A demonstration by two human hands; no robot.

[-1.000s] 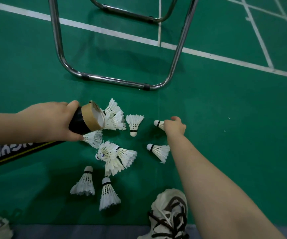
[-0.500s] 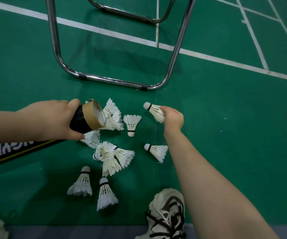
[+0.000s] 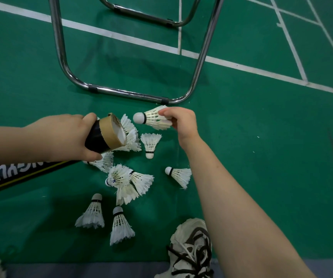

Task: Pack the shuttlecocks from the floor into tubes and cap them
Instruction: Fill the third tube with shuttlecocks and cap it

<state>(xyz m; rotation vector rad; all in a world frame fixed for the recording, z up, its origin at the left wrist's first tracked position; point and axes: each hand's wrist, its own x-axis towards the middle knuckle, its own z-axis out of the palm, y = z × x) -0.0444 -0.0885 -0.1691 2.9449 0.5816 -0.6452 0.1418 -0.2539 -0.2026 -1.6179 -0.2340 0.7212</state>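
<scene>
Clamped the left grip (image 3: 61,137) round the black tube (image 3: 109,135) just behind its brown cardboard mouth, thumb on top, fingers wrapped underneath. Kept the open mouth turned to the right and a little upward, with the lettered body of the tube running off the left edge.

Pinched a feather shuttlecock (image 3: 153,119) by its skirt in the right grip (image 3: 183,122), fingers curled on the feathers. Held it raised above the green floor (image 3: 261,157), cork pointing left at the tube mouth, near it but not touching.

Counted loose shuttlecocks (image 3: 127,181) scattered on the floor below and between the two arms:
- a tangled cluster in the middle;
- one (image 3: 150,143) just right of the tube, cork toward the near side;
- one (image 3: 178,174) on its side beside the right forearm, cork to the left;
- two (image 3: 92,213) (image 3: 120,227) nearer the camera, corks pointing far;
- more feathers (image 3: 130,133) showing behind the tube mouth and under the tube (image 3: 103,162), too overlapped to count.

Framed the scene with a chrome tubular chair frame (image 3: 129,94) standing just beyond the hands, across the white court lines (image 3: 121,38). Caught a pale laced shoe (image 3: 193,249) at the near edge, beside the right forearm.
</scene>
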